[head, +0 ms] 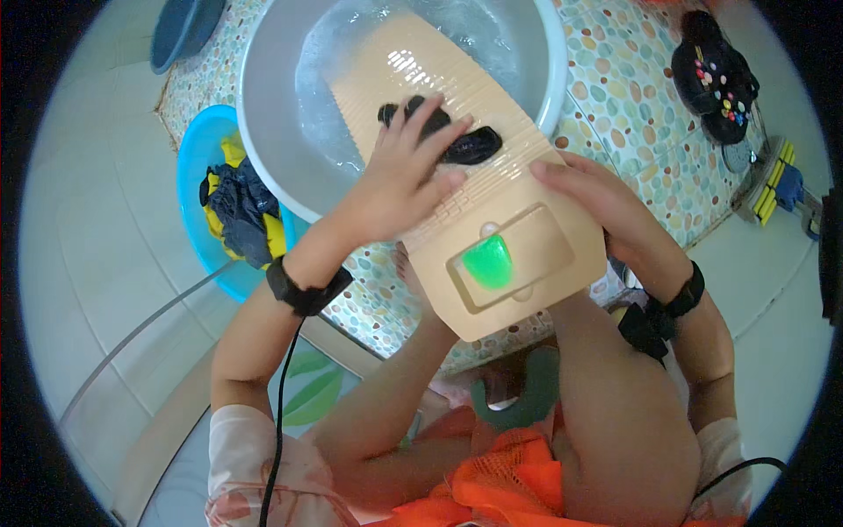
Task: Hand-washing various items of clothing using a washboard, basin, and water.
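Note:
A beige ribbed washboard (461, 85) leans into a large pale basin (270, 132) of sudsy water, its near end above my legs. My left hand (405, 171) lies on the ribs with fingers spread, its fingertips on a wet black cloth (471, 145) that looks like a small garment; whether it grips the cloth is hidden. My right hand (586, 191) holds the washboard's right edge, thumb on top and fingers mostly out of sight beneath. A bright green bar of soap (489, 261) rests in the recessed tray at the board's near end.
Left of the basin, a blue tub (188, 197) holds dark and yellow clothes (244, 211). A dark blue basin (184, 33) stands at the upper left. On the pebble-patterned floor (619, 118) at right lie a black item with colourful beads (718, 79) and a yellow-and-blue mop head (780, 181).

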A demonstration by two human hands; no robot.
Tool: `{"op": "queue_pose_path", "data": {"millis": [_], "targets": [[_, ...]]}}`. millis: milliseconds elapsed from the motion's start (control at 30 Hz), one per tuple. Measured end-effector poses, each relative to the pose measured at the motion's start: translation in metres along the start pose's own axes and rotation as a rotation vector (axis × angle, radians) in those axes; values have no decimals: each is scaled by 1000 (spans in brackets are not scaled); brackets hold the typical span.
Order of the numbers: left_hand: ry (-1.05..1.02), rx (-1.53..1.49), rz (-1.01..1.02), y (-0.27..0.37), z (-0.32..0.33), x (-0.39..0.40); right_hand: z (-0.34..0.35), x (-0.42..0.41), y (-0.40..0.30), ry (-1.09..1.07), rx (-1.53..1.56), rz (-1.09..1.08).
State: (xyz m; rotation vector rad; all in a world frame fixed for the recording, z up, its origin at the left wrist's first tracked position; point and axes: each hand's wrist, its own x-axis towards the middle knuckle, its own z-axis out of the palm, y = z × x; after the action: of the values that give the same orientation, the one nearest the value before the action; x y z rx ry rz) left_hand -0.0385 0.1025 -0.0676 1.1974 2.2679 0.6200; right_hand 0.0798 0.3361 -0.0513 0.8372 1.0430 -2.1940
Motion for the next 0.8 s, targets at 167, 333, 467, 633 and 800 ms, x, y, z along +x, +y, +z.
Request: {"op": "queue_pose_path", "data": {"millis": [167, 333, 467, 633, 800], "targets": [[365, -127, 24, -22, 8, 9, -4, -3, -9, 10, -579, -101], [207, -73, -155, -39, -13, -22, 20, -28, -24, 174, -1667, -991], [13, -600, -507, -23, -32, -32, 66, -38, -12, -264, -1997, -808], [308, -1456, -670, 0, -35, -62, 84, -28, 15, -184, -2083, -627], [400, -2039, -517, 15, -17, -60, 95, -30, 22, -137, -2119, -778]]}}
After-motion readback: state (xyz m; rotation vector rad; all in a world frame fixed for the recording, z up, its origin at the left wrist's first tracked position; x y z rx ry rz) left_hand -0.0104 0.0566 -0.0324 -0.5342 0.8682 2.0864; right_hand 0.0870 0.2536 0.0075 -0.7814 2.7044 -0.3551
